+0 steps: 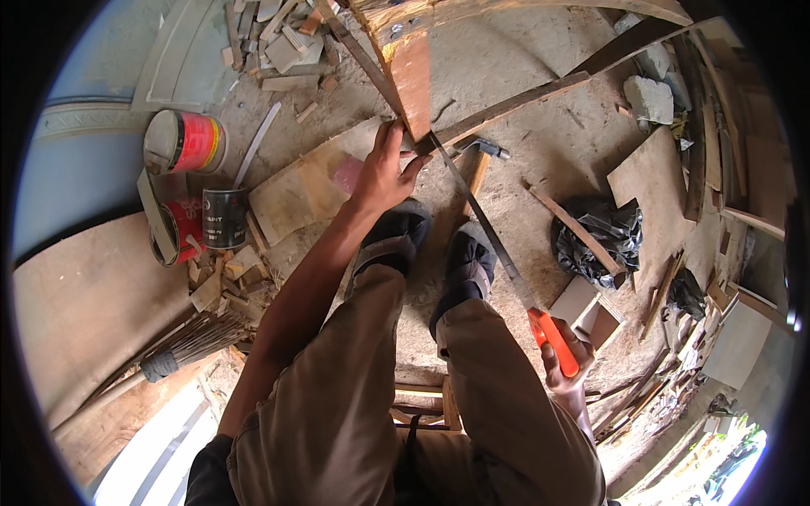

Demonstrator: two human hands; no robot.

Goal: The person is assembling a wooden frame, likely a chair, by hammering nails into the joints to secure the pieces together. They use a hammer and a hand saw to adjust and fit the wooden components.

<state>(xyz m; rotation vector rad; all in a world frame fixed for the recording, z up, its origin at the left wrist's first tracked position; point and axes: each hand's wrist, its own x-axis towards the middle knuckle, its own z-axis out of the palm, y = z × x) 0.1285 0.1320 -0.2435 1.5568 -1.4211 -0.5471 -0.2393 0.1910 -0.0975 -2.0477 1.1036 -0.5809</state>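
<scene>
My right hand (572, 364) is closed around the orange handle of a handsaw (498, 244). The blade slants up and to the left, its far end touching the lower corner of a wooden frame (413, 80). Just left of that contact, my left hand (388, 173) grips the frame's corner, the thumb pointing towards the blade. Part of the gripped wood is hidden by the fingers. A claw hammer (477, 175) with a wooden handle lies on the floor beyond my feet, close to the blade.
Paint cans (225, 218) stand at the left beside a plywood sheet (101, 295) and a stick broom (190, 341). Wood offcuts (291, 51) are heaped at the far left. A black plastic bag (603, 232) with a wood strip across it lies to the right, near a small open box (588, 314).
</scene>
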